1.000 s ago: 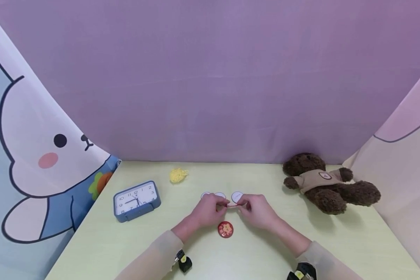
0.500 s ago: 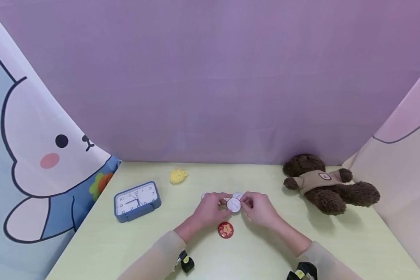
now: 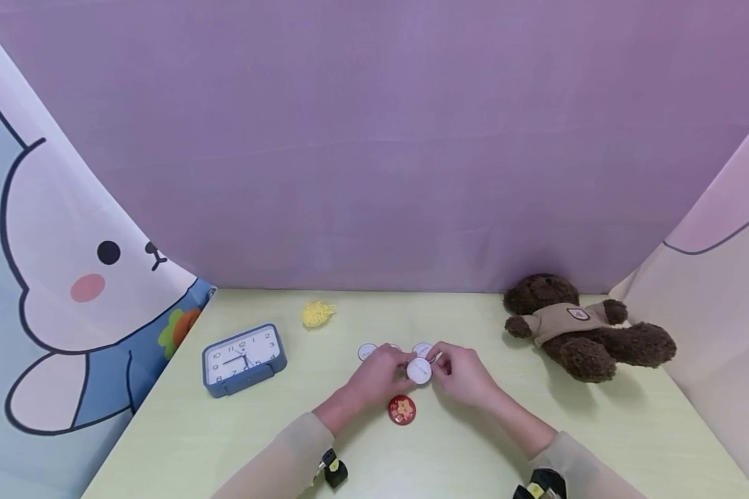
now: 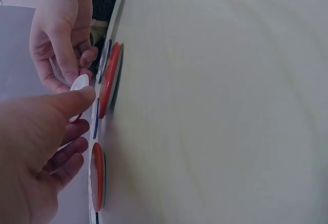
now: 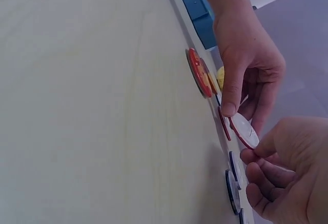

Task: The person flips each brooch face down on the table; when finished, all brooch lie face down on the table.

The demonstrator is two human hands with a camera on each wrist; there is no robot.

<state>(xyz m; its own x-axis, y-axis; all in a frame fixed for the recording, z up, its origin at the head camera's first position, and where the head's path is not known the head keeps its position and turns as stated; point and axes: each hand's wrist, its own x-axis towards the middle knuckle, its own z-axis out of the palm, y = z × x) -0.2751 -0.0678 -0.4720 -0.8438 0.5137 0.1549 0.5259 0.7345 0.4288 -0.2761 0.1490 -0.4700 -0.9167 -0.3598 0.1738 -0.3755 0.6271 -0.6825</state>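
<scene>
A round button badge with its white back facing up is held between both hands, a little above the table. On its left edge, my left hand pinches it with the thumb and fingers; my right hand pinches the opposite edge. The right wrist view shows the badge's red rim and a thin dark line on its white face. Behind the hands lie several similar discs, white side up, one at the left and partly hidden ones further right. Nearer me rests a red badge with a star-shaped figure.
To the left stands a blue alarm clock, tilted back. A small yellow item lies towards the back. At the back right is a brown teddy bear in a beige shirt. A purple cloth hangs behind the table.
Between the hands the badge has turned from nearly edge-on to showing its white face, then shifted slightly towards me. The left hand has moved slightly right, uncovering the left disc.
</scene>
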